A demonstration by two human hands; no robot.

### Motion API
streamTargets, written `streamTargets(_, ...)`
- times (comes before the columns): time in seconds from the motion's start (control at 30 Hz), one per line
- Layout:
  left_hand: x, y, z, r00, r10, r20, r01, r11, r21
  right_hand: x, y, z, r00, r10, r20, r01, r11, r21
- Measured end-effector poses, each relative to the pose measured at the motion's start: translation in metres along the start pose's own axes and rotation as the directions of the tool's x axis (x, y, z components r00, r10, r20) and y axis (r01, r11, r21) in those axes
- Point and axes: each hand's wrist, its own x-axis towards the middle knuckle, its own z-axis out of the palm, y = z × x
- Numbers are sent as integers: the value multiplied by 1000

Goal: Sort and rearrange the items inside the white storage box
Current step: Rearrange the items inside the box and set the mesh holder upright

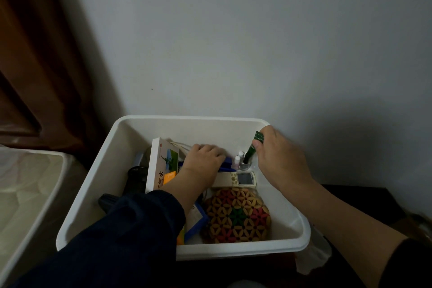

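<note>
Mid-sort inside the white storage box [289, 215]: the right hand [278, 159] grips a green tube [253, 148] at the far-right corner; the left hand [201, 159] presses down on blue items [225, 166] mid-box, its grasp unclear. Next, the tube likely needs standing beside the small bottles [240, 160].

A smooth, matt white plastic storage box [93, 184] is seen. A woven-looking mat [236, 215] appears matt, a small bottle [245, 165] glassy, a boxed carton [161, 166] glossy card.

Grey-white wall [233, 42] across the background; brown curtain [35, 65] hanging along its left edge; pale mattress corner [25, 182] lower left; dark tabletop [355, 201] at right; white crumpled cloth [315, 255] lower right.
</note>
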Motion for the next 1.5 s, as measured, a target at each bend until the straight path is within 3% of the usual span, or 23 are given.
streamTargets(0.2, -5, -3, 3, 999, 11, 38, -15, 994, 109, 0, 0, 1, 1000, 1, 4, -1, 1000, -8)
streamTargets(0.43, -15, -12, 2, 997, -35, 69, 29, 996, 83, 0, -1, -2, 1000, 10, -10, -10, 1000, 4)
streamTargets(0.6, -24, -17, 1, 999, -30, 31, 27, 994, 102, -2, 0, -14, 940, -252, -230, 202, 954, -220)
streamTargets(0.7, -27, -17, -6, 996, -93, 12, 91, 989, 119, 12, -12, -13, 932, -329, -155, 308, 941, -142)
streamTargets(0.83, -29, -12, -8, 990, -129, 48, 122, 984, 134, 32, -36, 1, 959, -282, 25, 283, 955, -90)
streamTargets(1.07, -24, -6, -7, 984, -148, 101, 129, 976, 173, 45, -46, 24, 948, -166, 271, 239, 934, -266)
streamTargets(1.5, -23, -4, -3, 986, -148, 80, 124, 960, 250, 48, -38, 36, 951, -87, 298, 163, 956, -242)
